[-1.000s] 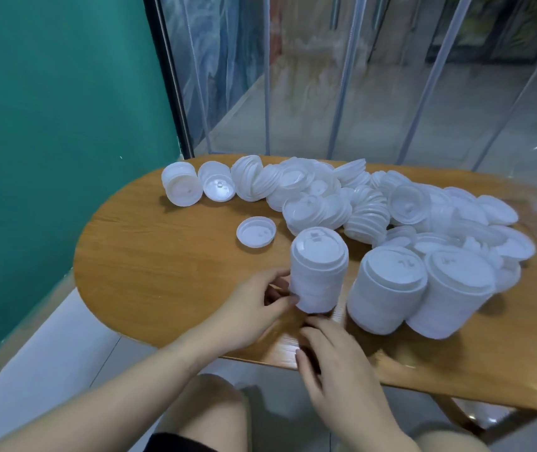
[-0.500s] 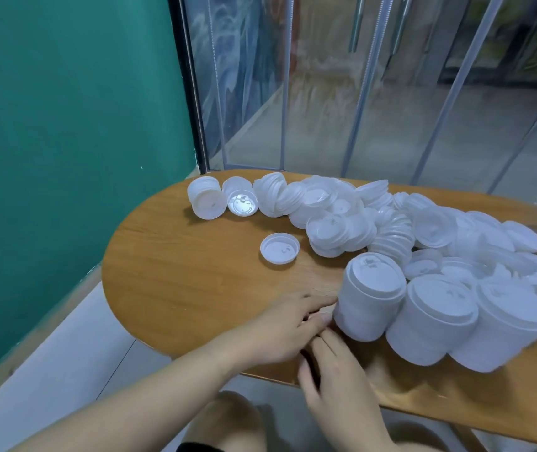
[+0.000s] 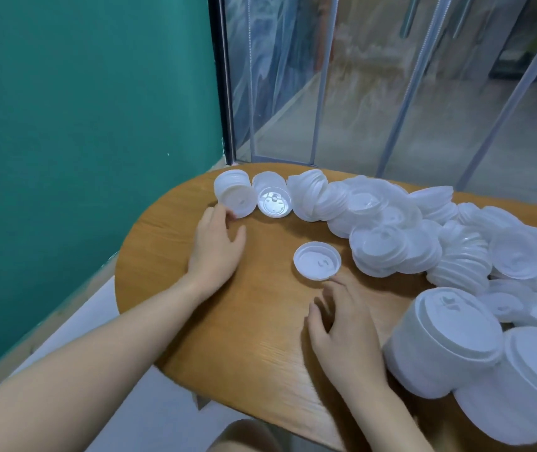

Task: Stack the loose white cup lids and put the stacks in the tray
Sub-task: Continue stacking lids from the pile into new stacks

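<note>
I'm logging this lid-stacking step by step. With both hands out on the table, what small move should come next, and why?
Probably the right hand should close on the single lid lying alone, rim up, just beyond its fingertips. It is the nearest loose lid. The left hand already reaches the short stack lying on its side at the table's far left, so the lid could go there.

Left hand [image 3: 215,243] flat on wooden table [image 3: 260,340], fingertips touching small lid stack [image 3: 233,194]. Right hand [image 3: 342,331] relaxed, fingers just beside single upturned lid [image 3: 317,261]. Loose lid pile [image 3: 423,230] and tall stack [image 3: 443,344] at right.
</note>
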`<state>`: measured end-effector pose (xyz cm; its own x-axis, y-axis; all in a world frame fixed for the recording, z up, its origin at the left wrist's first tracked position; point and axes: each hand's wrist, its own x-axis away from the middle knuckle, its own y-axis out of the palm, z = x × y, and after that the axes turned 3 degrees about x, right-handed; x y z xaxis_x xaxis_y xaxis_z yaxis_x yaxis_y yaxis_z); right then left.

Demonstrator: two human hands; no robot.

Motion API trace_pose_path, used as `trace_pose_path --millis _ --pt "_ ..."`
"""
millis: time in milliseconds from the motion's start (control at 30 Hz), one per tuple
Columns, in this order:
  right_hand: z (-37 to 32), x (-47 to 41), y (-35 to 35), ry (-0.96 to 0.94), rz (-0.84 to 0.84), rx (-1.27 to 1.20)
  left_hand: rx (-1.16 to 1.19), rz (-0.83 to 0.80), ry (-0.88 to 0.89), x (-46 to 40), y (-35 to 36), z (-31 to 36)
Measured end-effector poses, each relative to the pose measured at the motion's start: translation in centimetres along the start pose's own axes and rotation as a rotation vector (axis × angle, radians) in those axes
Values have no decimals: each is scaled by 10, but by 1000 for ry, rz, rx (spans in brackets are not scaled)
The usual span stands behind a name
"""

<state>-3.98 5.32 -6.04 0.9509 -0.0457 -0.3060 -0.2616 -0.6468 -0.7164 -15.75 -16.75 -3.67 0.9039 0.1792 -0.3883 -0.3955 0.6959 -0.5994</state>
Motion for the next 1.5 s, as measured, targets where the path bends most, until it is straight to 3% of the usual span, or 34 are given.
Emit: trace_pose_path --millis 300,533,900,1167,1400,1500 --pt "-13 -35 30 -259 -2 64 -54 78 -170 -60 4 -46" --pt "-16 -36 29 -258 -16 -2 -150 109 -99 -70 6 -55" --pt "-13 -35 23 -26 -25 -217 -133 -18 193 -22 1 -38" --pt "-14 -38 15 15 -132 -511 -110 16 678 28 11 -4" --pt "-19 -39 9 105 -49 -577 -146 -43 901 27 6 -2" --pt "-18 -36 6 194 -59 -574 -133 -116 909 26 4 -2"
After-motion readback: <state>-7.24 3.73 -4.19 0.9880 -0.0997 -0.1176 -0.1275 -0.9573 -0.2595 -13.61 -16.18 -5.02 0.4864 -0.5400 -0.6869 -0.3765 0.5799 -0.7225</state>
